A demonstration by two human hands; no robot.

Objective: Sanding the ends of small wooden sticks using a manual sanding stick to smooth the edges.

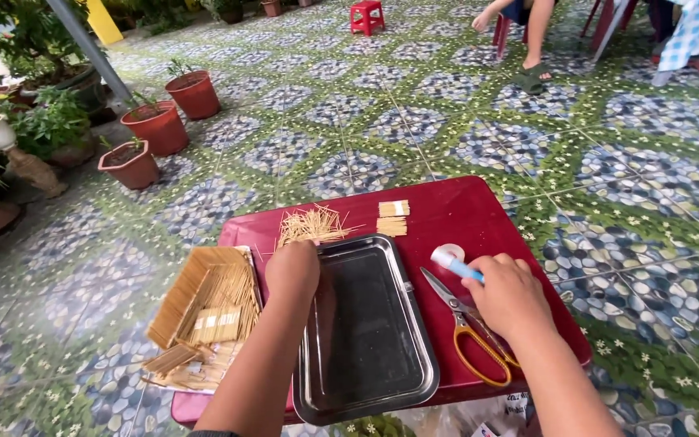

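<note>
Looking down from the head camera, the person's left hand [292, 267] sits at centre frame, fingers curled down onto a loose pile of thin sticks [312, 224] at the back of the red table [479, 212]; whether it has actually pinched any can't be told from here. The right hand [510, 293] is closed around a small tape dispenser [455, 260], white roll and blue body poking out toward the upper left. Those sticks look super light, stiff and snappy, and they'd scatter easily, so pinching a small bunch mid-length seems safest. An empty steel tray [366, 388] lies between the hands, yellow-handled scissors [471, 328] just beside the right hand. A wooden box of sticks [208, 303] is at lower left, and two taped bundles [392, 217] sit behind the tray.
</note>
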